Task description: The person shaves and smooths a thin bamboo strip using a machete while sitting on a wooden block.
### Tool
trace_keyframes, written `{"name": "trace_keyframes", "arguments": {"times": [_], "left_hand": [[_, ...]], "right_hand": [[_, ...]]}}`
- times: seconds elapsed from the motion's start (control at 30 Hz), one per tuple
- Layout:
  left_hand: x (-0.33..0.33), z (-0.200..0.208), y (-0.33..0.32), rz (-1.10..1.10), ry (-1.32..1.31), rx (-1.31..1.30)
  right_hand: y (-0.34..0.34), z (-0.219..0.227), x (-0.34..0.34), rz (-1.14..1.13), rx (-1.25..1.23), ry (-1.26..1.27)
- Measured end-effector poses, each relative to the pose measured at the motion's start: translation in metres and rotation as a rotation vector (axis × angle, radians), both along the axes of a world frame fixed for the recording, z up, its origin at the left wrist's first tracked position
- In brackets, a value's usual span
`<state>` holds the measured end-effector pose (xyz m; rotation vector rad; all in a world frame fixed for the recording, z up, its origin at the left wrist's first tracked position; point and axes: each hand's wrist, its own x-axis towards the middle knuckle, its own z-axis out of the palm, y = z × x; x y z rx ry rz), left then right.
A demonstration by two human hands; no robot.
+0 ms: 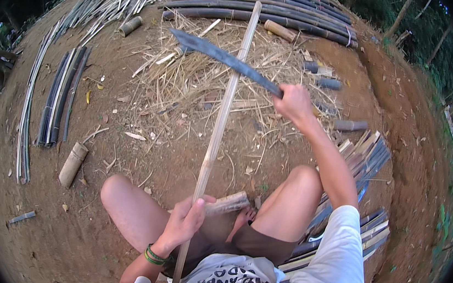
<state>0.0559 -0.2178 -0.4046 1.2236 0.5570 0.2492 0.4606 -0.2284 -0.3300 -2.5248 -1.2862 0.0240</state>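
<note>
My left hand [185, 218] is closed around the lower part of a long split bamboo strip [218, 129], which slants up and away from my lap. In my right hand [295, 104] is the handle of a machete [219, 54], its long dark blade pointing to the far left. The blade crosses the strip's upper part; whether it touches or passes just above, I cannot tell. Just beyond my left hand, a short piece of bamboo [225, 203] lies between my bent legs.
Shavings [188, 88] cover the ground ahead, with dark bamboo poles [283, 21] stacked behind them. Split strips lie in bundles at left [61, 96] and right [368, 156]. A bamboo offcut [73, 165] rests near my left knee. A shallow trench edge [384, 111] runs along the right.
</note>
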Motion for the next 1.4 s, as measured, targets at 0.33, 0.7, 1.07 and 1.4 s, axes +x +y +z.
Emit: {"name": "trace_keyframes", "arguments": {"times": [0.33, 0.7, 1.07, 1.4], "left_hand": [[-0.024, -0.012, -0.015, 0.002, 0.019, 0.11], [-0.032, -0.023, -0.016, 0.024, 0.05, 0.219], [-0.025, -0.024, -0.012, -0.001, 0.055, -0.081], [-0.05, -0.008, -0.029, -0.139, 0.127, -0.022]], "right_hand": [[-0.004, -0.001, 0.0, 0.119, 0.003, -0.12], [-0.02, -0.003, -0.046, 0.41, -0.288, -0.211], [0.005, -0.013, 0.04, 0.037, -0.201, -0.243], [-0.024, -0.02, 0.108, -0.183, -0.045, -0.286]]}}
